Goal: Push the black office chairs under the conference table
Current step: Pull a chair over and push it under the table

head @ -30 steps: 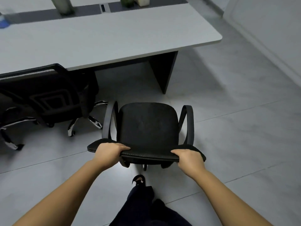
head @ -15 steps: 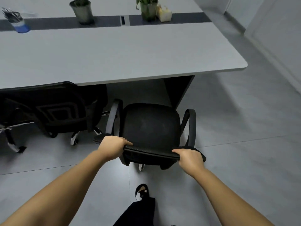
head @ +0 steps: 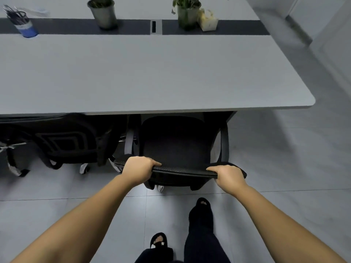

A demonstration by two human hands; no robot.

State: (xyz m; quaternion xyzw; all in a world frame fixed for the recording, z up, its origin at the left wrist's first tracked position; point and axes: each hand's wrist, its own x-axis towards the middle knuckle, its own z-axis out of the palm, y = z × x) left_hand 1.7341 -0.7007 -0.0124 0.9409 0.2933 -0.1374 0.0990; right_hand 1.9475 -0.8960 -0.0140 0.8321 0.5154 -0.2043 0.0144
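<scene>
Both hands grip black chair (head: 174,147) backrest; seat partly under table (head: 152,73).

Hidden, cropped, unclear in head view.
Table (head: 152,76) edge covers front of chair (head: 174,145) seat and armrest fronts; chair base mostly hidden under seat. Second chair (head: 62,141) cut by left frame edge, top under table. Plant (head: 187,10) tops cropped. Both forearms run out of bottom edge. Pen cup (head: 24,25) contents blurred.

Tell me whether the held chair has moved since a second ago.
Yes. The chair has rolled forward toward the table; its seat front now sits under the table edge, where earlier floor showed between them.
</scene>
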